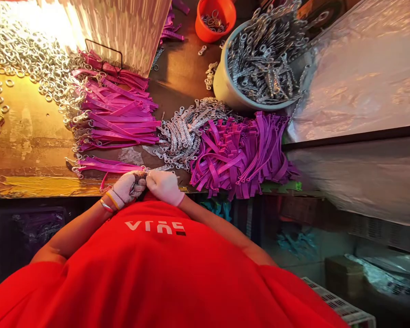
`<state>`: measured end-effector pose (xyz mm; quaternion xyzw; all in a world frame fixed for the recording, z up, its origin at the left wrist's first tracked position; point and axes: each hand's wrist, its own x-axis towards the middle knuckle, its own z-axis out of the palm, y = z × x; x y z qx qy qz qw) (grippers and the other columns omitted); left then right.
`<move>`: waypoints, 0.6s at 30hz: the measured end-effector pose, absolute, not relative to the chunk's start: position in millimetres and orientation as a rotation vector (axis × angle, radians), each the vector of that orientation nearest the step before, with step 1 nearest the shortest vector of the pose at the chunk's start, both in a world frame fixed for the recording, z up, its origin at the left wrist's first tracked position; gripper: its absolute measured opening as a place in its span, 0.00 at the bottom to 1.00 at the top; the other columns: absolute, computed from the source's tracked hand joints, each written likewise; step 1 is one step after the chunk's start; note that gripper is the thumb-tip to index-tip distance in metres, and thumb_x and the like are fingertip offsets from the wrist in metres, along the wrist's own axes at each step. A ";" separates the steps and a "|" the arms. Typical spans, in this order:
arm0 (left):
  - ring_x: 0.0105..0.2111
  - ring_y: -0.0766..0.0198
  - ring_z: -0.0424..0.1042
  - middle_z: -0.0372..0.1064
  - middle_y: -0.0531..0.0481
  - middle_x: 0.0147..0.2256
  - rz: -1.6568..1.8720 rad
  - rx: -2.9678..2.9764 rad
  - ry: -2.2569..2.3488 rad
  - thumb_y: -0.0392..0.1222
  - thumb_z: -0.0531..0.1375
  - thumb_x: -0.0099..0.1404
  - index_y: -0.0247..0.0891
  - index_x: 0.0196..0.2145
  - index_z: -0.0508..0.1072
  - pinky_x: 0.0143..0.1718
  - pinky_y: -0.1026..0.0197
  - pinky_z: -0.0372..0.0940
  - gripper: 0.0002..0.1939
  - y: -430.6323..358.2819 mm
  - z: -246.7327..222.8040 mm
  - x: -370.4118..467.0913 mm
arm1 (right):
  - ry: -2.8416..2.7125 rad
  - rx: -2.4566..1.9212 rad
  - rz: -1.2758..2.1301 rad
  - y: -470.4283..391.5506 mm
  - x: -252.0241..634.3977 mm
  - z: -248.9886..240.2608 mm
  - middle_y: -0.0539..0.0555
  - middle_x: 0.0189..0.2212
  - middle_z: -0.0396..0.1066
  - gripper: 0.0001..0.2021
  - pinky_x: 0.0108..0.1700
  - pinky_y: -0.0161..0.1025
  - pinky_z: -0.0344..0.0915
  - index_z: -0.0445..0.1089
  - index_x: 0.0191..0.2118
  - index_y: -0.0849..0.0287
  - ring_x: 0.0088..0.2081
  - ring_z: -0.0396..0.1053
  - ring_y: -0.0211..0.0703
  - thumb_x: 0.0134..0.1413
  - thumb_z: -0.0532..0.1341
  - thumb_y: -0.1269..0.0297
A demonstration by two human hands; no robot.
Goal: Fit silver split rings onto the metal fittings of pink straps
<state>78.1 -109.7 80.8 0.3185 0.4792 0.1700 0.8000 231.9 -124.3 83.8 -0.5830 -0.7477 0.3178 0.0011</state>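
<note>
Both my hands wear light work gloves and meet at the table's front edge. My left hand (127, 187) is closed, its fingers curled in, and a purple strap end runs beside it. My right hand (164, 186) is closed too, its fingertips touching the left ones; what they pinch is too small to make out. Just behind them lie a few purple straps (105, 165) with metal rings at their left ends. A pile of silver metal links (181, 132) sits behind my right hand, and a heap of loose purple straps (239, 155) lies to its right.
Many metal rings (30, 54) spread over the left of the table (30, 141). Ringed purple straps (119, 109) are stacked at the centre left. A large pale bucket (222, 82) holds silver links, and an orange bucket (200, 27) holds rings. Plastic sheeting (362, 68) covers the right side.
</note>
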 end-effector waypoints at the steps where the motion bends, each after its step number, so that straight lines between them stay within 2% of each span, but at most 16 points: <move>1: 0.14 0.72 0.45 0.48 0.57 0.18 0.370 0.729 1.056 0.55 0.55 0.60 0.41 0.24 0.57 0.13 0.66 0.46 0.17 -106.5 78.6 78.9 | -2.208 -1.845 1.128 -124.8 232.8 80.8 0.55 0.32 0.75 0.20 0.37 0.36 0.58 0.71 0.33 0.59 0.35 0.69 0.42 0.68 0.46 0.60; 4: 0.19 0.67 0.58 0.60 0.51 0.22 0.400 0.923 1.177 0.49 0.55 0.64 0.37 0.27 0.66 0.20 0.64 0.58 0.14 -83.6 69.7 83.2 | -1.878 -1.914 1.307 -121.3 237.6 74.6 0.49 0.27 0.69 0.18 0.34 0.34 0.56 0.66 0.31 0.57 0.31 0.64 0.39 0.69 0.47 0.58; 6: 0.31 0.61 0.70 0.71 0.43 0.34 0.421 1.118 1.301 0.43 0.58 0.64 0.35 0.34 0.72 0.32 0.62 0.67 0.08 -57.9 61.6 89.4 | -1.708 -1.988 1.171 -116.9 243.0 73.2 0.47 0.24 0.65 0.18 0.34 0.34 0.55 0.66 0.31 0.56 0.29 0.62 0.40 0.68 0.48 0.54; 8: 0.46 0.54 0.72 0.72 0.39 0.47 0.364 1.366 1.454 0.40 0.58 0.66 0.35 0.45 0.74 0.46 0.58 0.67 0.12 -29.3 52.4 98.8 | -1.537 -1.980 1.057 -113.1 248.2 73.9 0.47 0.24 0.63 0.18 0.34 0.35 0.55 0.66 0.33 0.56 0.29 0.60 0.40 0.68 0.49 0.51; 9: 0.49 0.52 0.72 0.71 0.37 0.49 0.286 1.497 1.535 0.43 0.56 0.69 0.36 0.50 0.72 0.50 0.54 0.66 0.15 -15.8 47.6 104.3 | -1.473 -1.949 1.048 -112.0 250.0 75.0 0.47 0.24 0.63 0.19 0.34 0.35 0.56 0.67 0.33 0.56 0.29 0.60 0.40 0.67 0.49 0.50; 13: 0.47 0.44 0.75 0.74 0.32 0.44 0.019 1.680 1.782 0.52 0.46 0.75 0.35 0.60 0.65 0.49 0.43 0.66 0.25 19.5 30.5 123.4 | -1.407 -1.813 1.171 -115.1 249.2 81.9 0.48 0.25 0.66 0.19 0.34 0.35 0.58 0.71 0.38 0.57 0.29 0.63 0.40 0.66 0.51 0.48; 15: 0.46 0.42 0.75 0.74 0.30 0.43 -0.023 1.702 1.820 0.51 0.47 0.75 0.33 0.60 0.65 0.48 0.42 0.66 0.25 25.0 24.4 126.4 | -1.405 -1.783 1.209 -119.8 246.3 85.5 0.48 0.26 0.68 0.20 0.34 0.35 0.59 0.72 0.40 0.57 0.29 0.64 0.40 0.66 0.51 0.48; 18: 0.46 0.44 0.75 0.73 0.28 0.46 0.097 1.724 1.700 0.44 0.52 0.72 0.29 0.55 0.70 0.48 0.46 0.65 0.20 21.5 22.1 119.5 | -1.413 -1.792 1.237 -126.0 244.6 89.0 0.49 0.29 0.73 0.19 0.37 0.35 0.62 0.73 0.45 0.58 0.32 0.68 0.41 0.66 0.52 0.50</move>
